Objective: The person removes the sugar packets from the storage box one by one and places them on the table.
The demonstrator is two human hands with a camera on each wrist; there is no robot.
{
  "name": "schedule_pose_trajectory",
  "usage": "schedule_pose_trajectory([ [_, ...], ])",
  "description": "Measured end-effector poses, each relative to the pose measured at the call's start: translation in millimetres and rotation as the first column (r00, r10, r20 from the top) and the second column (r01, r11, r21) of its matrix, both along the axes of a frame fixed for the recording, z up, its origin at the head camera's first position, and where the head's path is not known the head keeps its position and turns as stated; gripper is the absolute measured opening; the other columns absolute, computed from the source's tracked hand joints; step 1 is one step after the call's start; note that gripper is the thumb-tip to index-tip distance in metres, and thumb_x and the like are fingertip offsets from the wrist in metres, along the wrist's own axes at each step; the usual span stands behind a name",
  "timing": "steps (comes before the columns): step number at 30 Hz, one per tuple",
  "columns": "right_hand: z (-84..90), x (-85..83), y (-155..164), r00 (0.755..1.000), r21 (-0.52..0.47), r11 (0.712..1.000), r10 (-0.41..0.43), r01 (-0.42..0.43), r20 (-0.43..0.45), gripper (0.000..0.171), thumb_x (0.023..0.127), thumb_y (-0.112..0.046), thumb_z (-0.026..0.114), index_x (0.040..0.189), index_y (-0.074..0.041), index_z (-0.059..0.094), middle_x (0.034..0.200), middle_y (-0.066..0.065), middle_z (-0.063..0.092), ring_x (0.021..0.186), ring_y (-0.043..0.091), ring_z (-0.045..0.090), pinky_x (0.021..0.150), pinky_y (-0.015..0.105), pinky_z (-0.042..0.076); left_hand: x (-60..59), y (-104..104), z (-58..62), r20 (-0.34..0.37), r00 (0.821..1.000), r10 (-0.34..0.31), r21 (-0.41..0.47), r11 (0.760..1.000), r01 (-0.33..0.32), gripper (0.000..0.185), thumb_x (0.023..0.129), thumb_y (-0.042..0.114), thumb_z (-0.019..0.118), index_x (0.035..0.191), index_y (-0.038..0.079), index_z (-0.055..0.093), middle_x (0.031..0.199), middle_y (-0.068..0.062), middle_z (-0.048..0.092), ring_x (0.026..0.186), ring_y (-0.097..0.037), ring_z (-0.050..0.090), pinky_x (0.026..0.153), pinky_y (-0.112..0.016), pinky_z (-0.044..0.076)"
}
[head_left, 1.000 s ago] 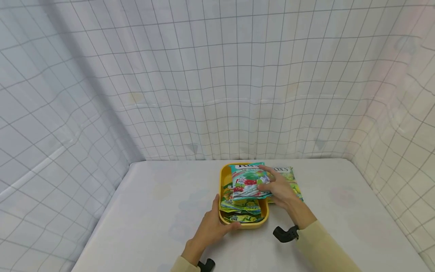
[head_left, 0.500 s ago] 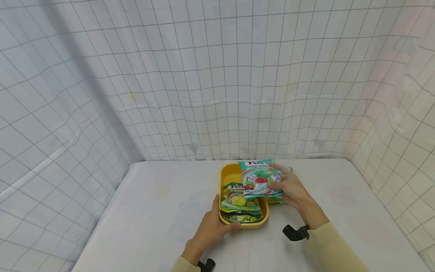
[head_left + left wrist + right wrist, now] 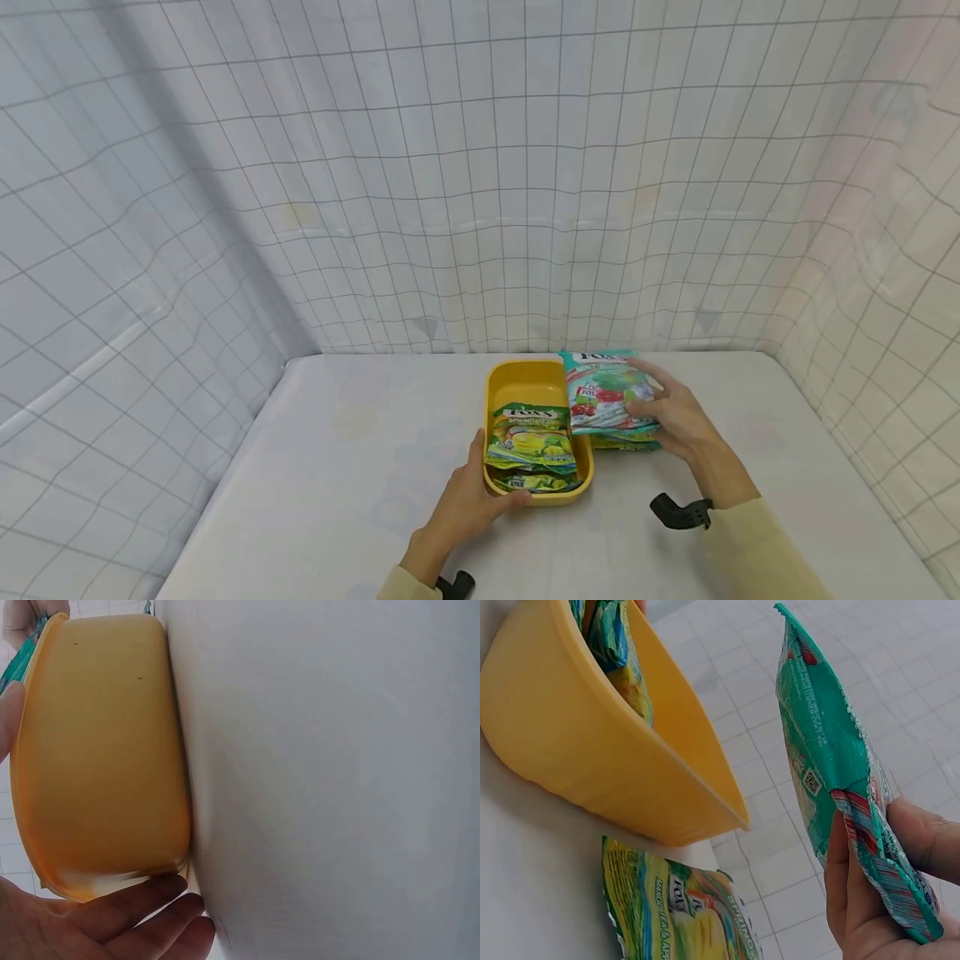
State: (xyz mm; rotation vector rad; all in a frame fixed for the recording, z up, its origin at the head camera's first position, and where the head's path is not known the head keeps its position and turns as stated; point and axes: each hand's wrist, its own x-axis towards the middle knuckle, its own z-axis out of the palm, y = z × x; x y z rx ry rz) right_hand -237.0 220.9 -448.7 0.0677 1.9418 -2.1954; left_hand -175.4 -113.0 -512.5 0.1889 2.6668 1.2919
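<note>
My right hand [image 3: 681, 417] pinches a teal Fox's Mint Blossom candy bag [image 3: 602, 387] between thumb and fingers. The bag is held up beside the right rim of a yellow plastic tub [image 3: 521, 379]. Inside the tub's near half lie green-and-yellow Fox's Spring Tea candy bags [image 3: 528, 437], overlapping. Another Spring Tea bag [image 3: 686, 915] lies on the table right of the tub, mostly hidden in the head view under the teal bag. My left hand [image 3: 461, 500] rests round the tub's near-left corner, thumb along the near side and extended fingers against the left wall.
The tub stands on a white-covered table [image 3: 360, 433], near its far edge. White grid-patterned cloth [image 3: 525, 208] hangs behind and on both sides. Each wrist carries a black camera mount [image 3: 681, 511].
My right hand has carried the teal candy bag rightward out of the tub, over the bag on the table. More of the tub's inside shows. My left hand has not moved.
</note>
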Motion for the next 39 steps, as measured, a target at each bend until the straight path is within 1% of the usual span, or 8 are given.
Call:
schedule_pose_trajectory([
  [4,2.6,0.3,12.9,1.000,0.008,1.000,-0.005,0.005,-0.022,0.083,0.096,0.005,0.064,0.163,-0.024,0.026,0.159,0.026,0.025,0.111,0.021,0.061,0.089,0.036,0.055,1.5,-0.9,1.5,-0.007,1.000,-0.009,-0.005,1.000,0.009,0.129,0.075,0.066,0.081,0.163,0.003,0.009,0.141,-0.026,0.054,0.122,-0.036,0.058,0.101,-0.056,0.045],
  [9,4.5,0.9,25.9,0.997,-0.040,0.999,-0.003,0.000,-0.071,0.083,0.097,0.009,0.061,0.164,-0.018,0.021,0.158,0.029,0.020,0.112,0.015,0.061,0.091,0.031,0.054,3.1,-1.5,3.9,-0.013,1.000,-0.013,-0.012,1.000,0.013,0.129,0.076,0.064,0.082,0.163,0.002,0.009,0.142,-0.027,0.053,0.123,-0.038,0.057,0.101,-0.057,0.045],
  [14,3.2,0.1,37.5,0.998,-0.053,0.999,0.001,-0.005,-0.068,0.084,0.096,0.008,0.063,0.164,-0.018,0.022,0.158,0.029,0.018,0.110,0.012,0.062,0.090,0.030,0.054,2.9,-1.0,3.6,-0.008,1.000,-0.005,-0.005,1.000,0.005,0.129,0.075,0.066,0.081,0.162,0.003,0.009,0.143,-0.026,0.053,0.125,-0.038,0.056,0.102,-0.056,0.044],
  [21,-1.0,-1.3,54.3,0.998,-0.054,0.998,-0.019,0.016,-0.059,0.085,0.096,0.009,0.064,0.164,-0.018,0.022,0.157,0.028,0.017,0.107,0.010,0.063,0.089,0.028,0.054,2.0,-0.4,4.7,0.007,1.000,0.007,-0.002,1.000,-0.007,0.129,0.075,0.067,0.080,0.163,0.004,0.009,0.143,-0.026,0.052,0.124,-0.037,0.056,0.103,-0.056,0.044],
  [25,-4.3,-0.9,64.1,0.998,-0.097,0.995,-0.035,0.031,-0.043,0.087,0.095,0.011,0.064,0.165,-0.018,0.020,0.154,0.024,0.022,0.105,0.009,0.064,0.087,0.027,0.055,1.9,-0.8,5.7,0.007,1.000,0.003,-0.010,1.000,-0.003,0.129,0.076,0.066,0.081,0.163,0.004,0.009,0.143,-0.026,0.052,0.124,-0.037,0.057,0.102,-0.056,0.045],
  [31,-8.8,0.7,77.1,0.999,-0.153,0.987,-0.044,0.040,-0.025,0.089,0.095,0.013,0.063,0.165,-0.017,0.018,0.143,0.014,0.035,0.105,0.010,0.066,0.087,0.027,0.055,2.4,-1.1,5.5,0.000,1.000,-0.013,-0.010,1.000,0.013,0.128,0.077,0.063,0.082,0.162,0.002,0.008,0.142,-0.027,0.053,0.122,-0.037,0.057,0.101,-0.056,0.045],
  [35,-11.4,0.6,84.9,0.998,-0.195,0.979,-0.055,0.052,-0.006,0.090,0.094,0.014,0.063,0.165,-0.017,0.017,0.132,0.005,0.045,0.104,0.010,0.067,0.087,0.028,0.055,1.8,-0.6,4.5,-0.001,1.000,-0.012,-0.002,1.000,0.012,0.128,0.077,0.064,0.081,0.163,0.003,0.009,0.141,-0.026,0.054,0.122,-0.037,0.058,0.101,-0.056,0.045],
  [39,-14.2,1.3,94.2,0.998,-0.239,0.969,-0.067,0.068,0.013,0.091,0.093,0.013,0.065,0.165,-0.019,0.018,0.121,-0.005,0.056,0.102,0.012,0.068,0.085,0.029,0.056,0.2,0.1,3.0,-0.009,1.000,-0.015,0.000,1.000,0.015,0.128,0.076,0.066,0.081,0.163,0.003,0.009,0.142,-0.026,0.054,0.123,-0.036,0.057,0.102,-0.056,0.044],
])
